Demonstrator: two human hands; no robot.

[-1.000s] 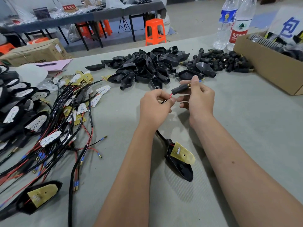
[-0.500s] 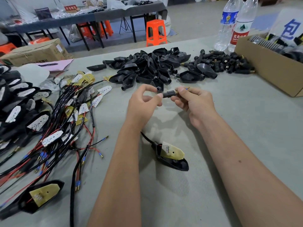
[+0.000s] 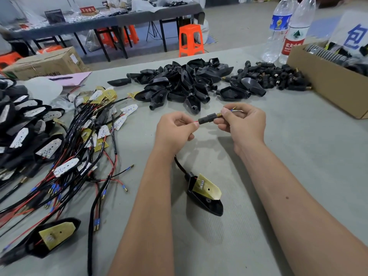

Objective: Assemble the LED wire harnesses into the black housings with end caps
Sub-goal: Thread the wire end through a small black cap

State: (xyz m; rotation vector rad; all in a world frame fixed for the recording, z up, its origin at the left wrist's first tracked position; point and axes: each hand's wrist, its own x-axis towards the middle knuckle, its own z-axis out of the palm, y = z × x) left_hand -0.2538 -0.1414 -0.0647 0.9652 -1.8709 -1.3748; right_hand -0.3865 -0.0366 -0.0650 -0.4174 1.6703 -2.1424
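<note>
Black end cap (image 3: 208, 118) lies crosswise, right hand (image 3: 242, 124) pinching its brass end, left hand (image 3: 175, 129) pinching the red wire (image 3: 194, 122) entering it

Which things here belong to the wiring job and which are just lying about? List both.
Job: end cap held by right hand; red wire pinched by left hand; housing; housing pile; harness bundle.
Lying about: water bottles; orange stool.

hands: 2, left (image 3: 175, 129) and right (image 3: 244, 124) | water bottles: 2 (image 3: 278, 30) | orange stools in full view: 1 (image 3: 190, 39) | cardboard boxes: 2 (image 3: 326, 82) | loose black housings (image 3: 185, 82): heaped, too many to count | wire harnesses (image 3: 79, 156): tangled, uncountable
</note>
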